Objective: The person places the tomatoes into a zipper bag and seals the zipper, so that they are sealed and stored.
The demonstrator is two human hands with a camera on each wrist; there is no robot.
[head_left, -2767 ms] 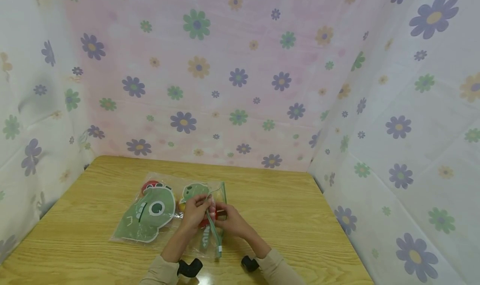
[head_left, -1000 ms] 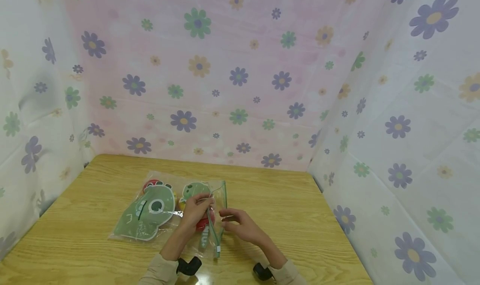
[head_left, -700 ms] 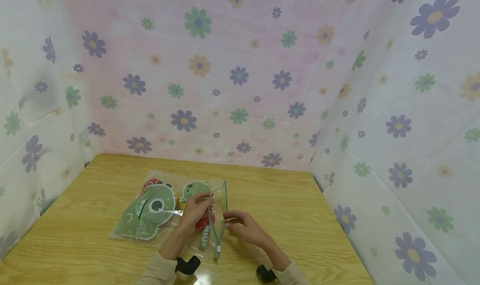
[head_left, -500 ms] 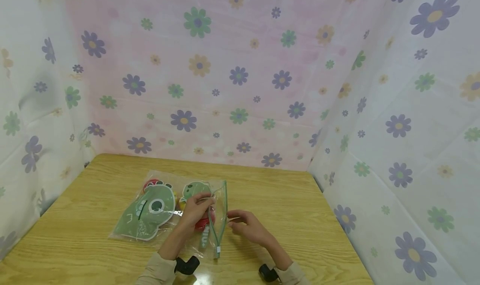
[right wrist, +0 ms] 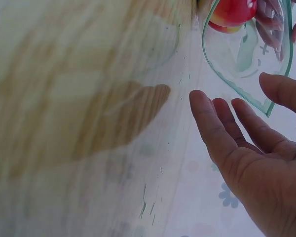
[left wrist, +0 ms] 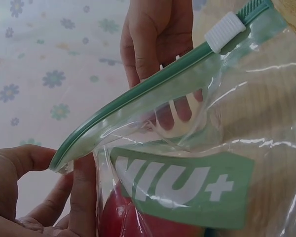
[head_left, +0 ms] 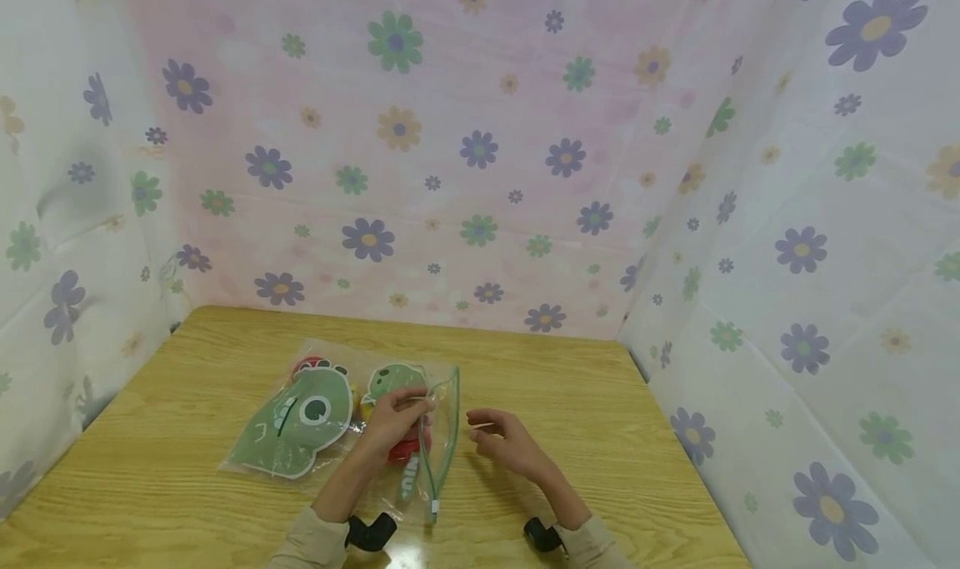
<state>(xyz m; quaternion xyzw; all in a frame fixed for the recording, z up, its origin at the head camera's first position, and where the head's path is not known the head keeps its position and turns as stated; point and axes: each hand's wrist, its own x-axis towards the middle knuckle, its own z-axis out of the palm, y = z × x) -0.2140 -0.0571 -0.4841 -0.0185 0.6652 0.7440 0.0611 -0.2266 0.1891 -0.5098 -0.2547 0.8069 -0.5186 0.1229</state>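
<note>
A clear slider-zip bag (head_left: 330, 469) with green cartoon prints lies on the table, its green-edged mouth (head_left: 455, 402) spread apart at the right end. My left hand (head_left: 392, 423) pinches one lip of that mouth between thumb and fingers. In the left wrist view the white slider (left wrist: 225, 32) sits near one end of the green zip (left wrist: 138, 89). A shiny red round thing (right wrist: 233, 11) shows through the plastic inside. Just right of the mouth, my right hand (head_left: 513, 444) hovers with fingers loosely bent and nothing in them, apart from the bag.
The wooden table (head_left: 585, 402) extends around the bag. Flower-printed cloth (head_left: 480, 194) hangs behind the table and along both sides. A black wrist-worn piece (head_left: 371, 533) sits at each cuff.
My right hand has left the bag's mouth, where its fingers were earlier, and moved right. The mouth's right lip has shifted slightly right and stands wider. My left hand keeps its pinch.
</note>
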